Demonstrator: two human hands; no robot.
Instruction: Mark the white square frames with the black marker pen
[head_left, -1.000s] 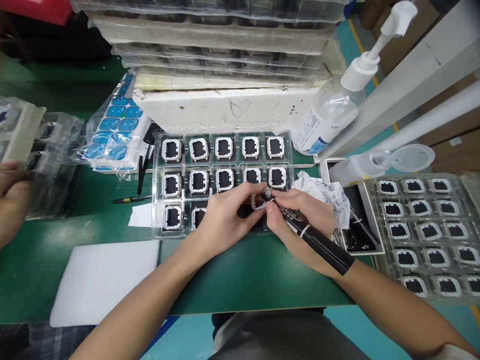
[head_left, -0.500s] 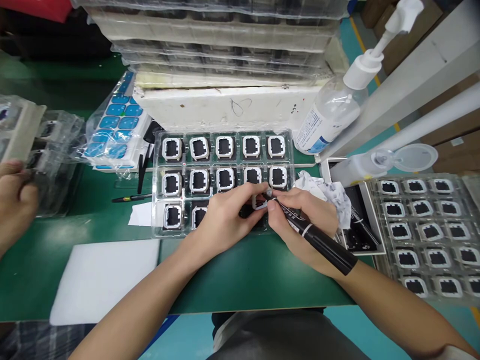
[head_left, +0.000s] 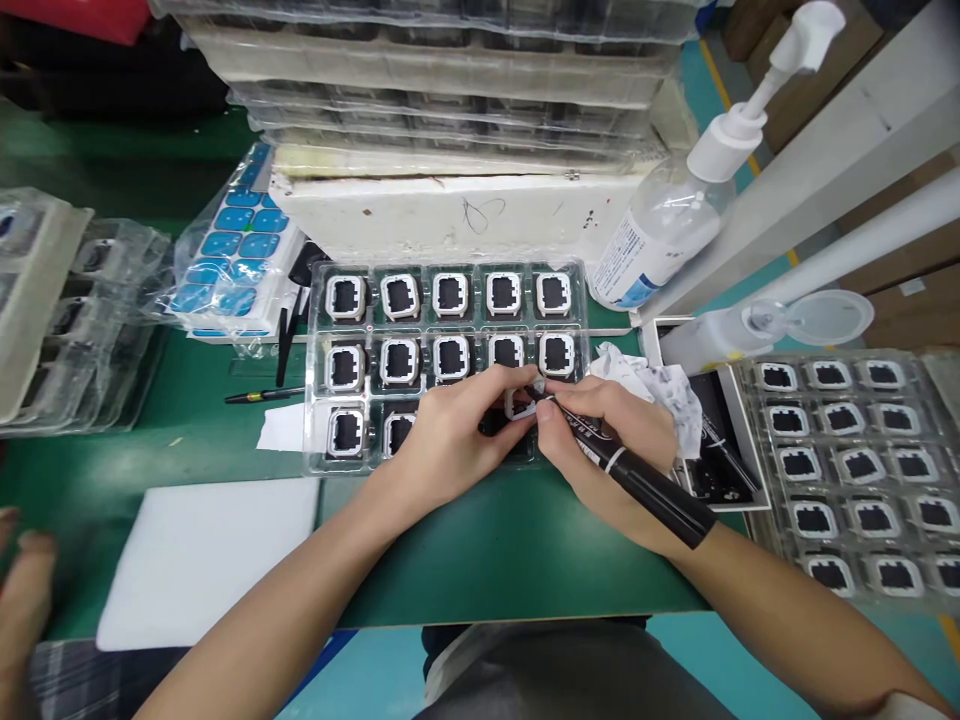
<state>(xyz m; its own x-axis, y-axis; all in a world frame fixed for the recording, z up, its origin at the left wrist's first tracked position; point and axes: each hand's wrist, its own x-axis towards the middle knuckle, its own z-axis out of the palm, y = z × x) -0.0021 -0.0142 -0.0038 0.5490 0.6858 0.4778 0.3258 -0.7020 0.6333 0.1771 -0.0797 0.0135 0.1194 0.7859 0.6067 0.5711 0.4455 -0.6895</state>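
White frame (head_left: 520,404) pinched between left fingers (head_left: 517,381), marker (head_left: 637,480) tip touching.

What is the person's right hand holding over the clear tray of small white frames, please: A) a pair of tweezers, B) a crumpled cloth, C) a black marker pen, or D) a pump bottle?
C: the right hand grips a black marker pen with its tip on the small white frame that the left hand steadies over the clear tray.
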